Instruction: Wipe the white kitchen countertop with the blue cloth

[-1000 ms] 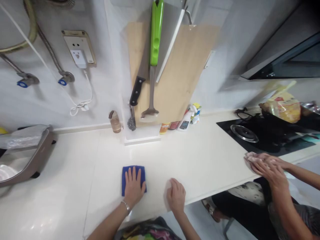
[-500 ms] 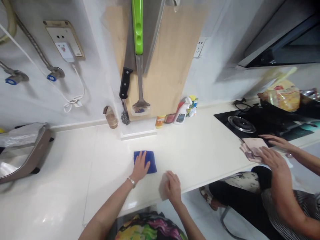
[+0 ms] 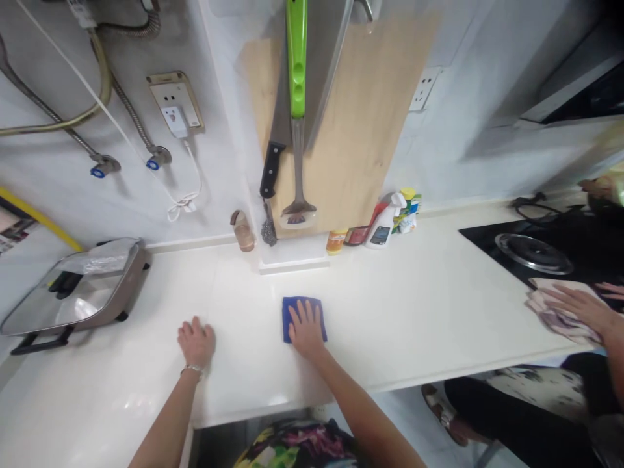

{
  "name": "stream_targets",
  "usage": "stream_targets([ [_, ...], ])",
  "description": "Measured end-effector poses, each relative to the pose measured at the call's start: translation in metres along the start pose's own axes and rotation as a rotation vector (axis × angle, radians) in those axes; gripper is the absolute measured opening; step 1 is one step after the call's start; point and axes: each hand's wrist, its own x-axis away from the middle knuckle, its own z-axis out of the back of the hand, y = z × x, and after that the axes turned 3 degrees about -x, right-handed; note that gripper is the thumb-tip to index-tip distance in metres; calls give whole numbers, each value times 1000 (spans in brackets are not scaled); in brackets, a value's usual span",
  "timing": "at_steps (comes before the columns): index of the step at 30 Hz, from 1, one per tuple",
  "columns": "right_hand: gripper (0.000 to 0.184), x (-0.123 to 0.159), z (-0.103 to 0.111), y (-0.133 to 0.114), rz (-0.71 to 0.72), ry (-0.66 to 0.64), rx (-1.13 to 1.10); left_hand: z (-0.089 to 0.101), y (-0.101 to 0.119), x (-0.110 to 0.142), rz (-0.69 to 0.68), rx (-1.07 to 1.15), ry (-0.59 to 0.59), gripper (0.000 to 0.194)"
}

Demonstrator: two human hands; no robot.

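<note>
A blue cloth (image 3: 286, 318), folded into a small square, lies on the white countertop (image 3: 419, 292). My right hand (image 3: 307, 327) rests flat over it with the fingers spread, covering most of its middle. Farther left, my left hand (image 3: 195, 343) leans on the bare counter, its fingers slightly bent and apart, with nothing in them. A bracelet (image 3: 192, 369) circles my left wrist.
An electric pan with a glass lid (image 3: 88, 286) stands at the left. Along the wall are a small bottle (image 3: 242, 231), a spray bottle (image 3: 385, 224) and a cutting board (image 3: 351, 130) behind hanging knives. At right, another person's hand (image 3: 582, 309) presses a pinkish cloth (image 3: 556, 312) beside the stove (image 3: 536, 250).
My left hand has left the blue cloth and moved left onto the counter. My right hand has come onto the cloth. The view has shifted left.
</note>
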Motion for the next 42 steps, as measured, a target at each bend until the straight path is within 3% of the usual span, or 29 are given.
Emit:
stream_targets([
  [4,56,7,-6,11,31,7,33,-3,-21,1,101,-8,63,62],
  [8,58,19,0,37,108,18,49,-15,-11,-6,179,9,117,62],
  [12,60,33,14,86,74,45,104,-19,6,-12,267,18,141,66],
  [19,55,26,34,189,-155,139,275,-20,13,-6,209,-45,227,69],
  [26,56,-23,41,243,-438,183,349,-27,11,-13,229,-94,198,67],
  [35,58,-109,46,302,-638,174,311,-20,18,-21,285,-164,102,63],
  [38,59,-135,46,309,-738,173,291,-16,22,-21,285,-167,82,62],
  [42,61,-151,41,299,-829,155,282,-14,23,-22,291,-171,62,62],
])
